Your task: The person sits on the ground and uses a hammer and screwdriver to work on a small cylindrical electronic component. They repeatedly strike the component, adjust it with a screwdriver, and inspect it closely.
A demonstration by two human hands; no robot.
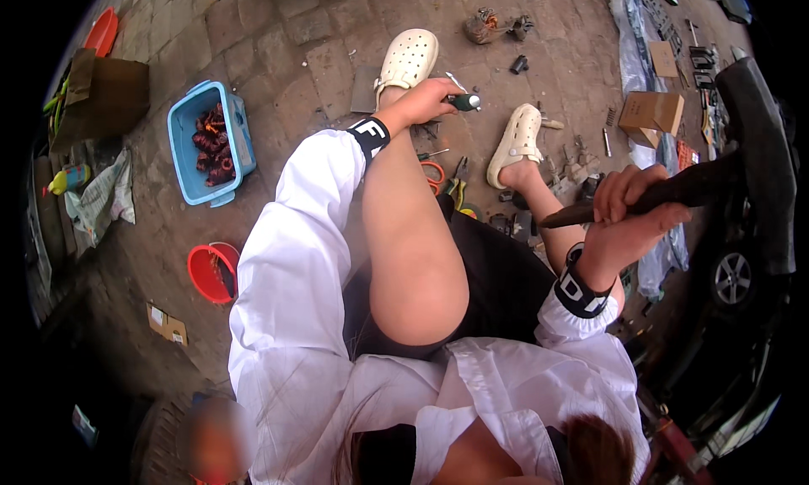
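My left hand (421, 102) is closed beside my left shoe, gripping a dark green handle (463, 102) with a pale metal end. The rest of that tool is hidden by my fingers and cannot be told. Raised at the right, my right hand (634, 224) wraps around the dark handle of a hammer (763, 160). Its big, worn metal head is in the air at the far right. Pliers with yellow-and-black grips (458, 183) lie on the ground between my legs, next to a tool with orange looped handles (435, 175).
A blue basin (240, 139) with reddish-brown coiled parts stands at left, a red bucket (206, 270) nearer. Cardboard boxes (653, 112) and metal parts lie at right on plastic sheeting. A bagged bundle (484, 27) and black cylinder (519, 64) sit ahead on the paving.
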